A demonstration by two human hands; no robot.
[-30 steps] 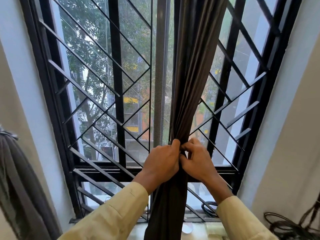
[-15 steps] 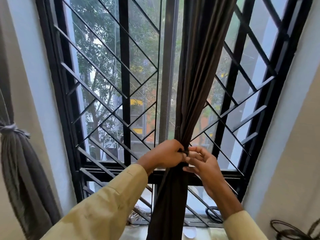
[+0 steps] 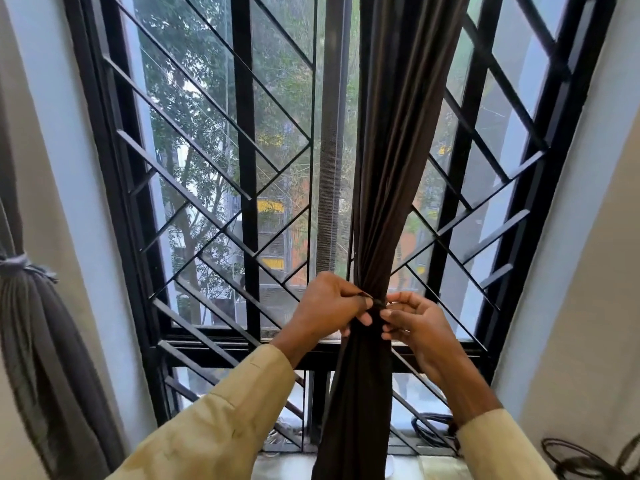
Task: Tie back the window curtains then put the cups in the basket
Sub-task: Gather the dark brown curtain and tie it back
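From the head view, the brown curtain hangs gathered before the window grille, cinched at its narrowest point, and both hands meet there. The left hand sits just to its left, fingers curled, pinching a thin dark tie. The right hand pinches the tie from the opposite side. At the far left, a grey curtain hangs already bound.

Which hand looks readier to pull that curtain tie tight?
Left, likely. The left hand already pinches the tie beside the bunched brown curtain; the right hand only reaches the wrap with its fingertips, no clear hold visible.
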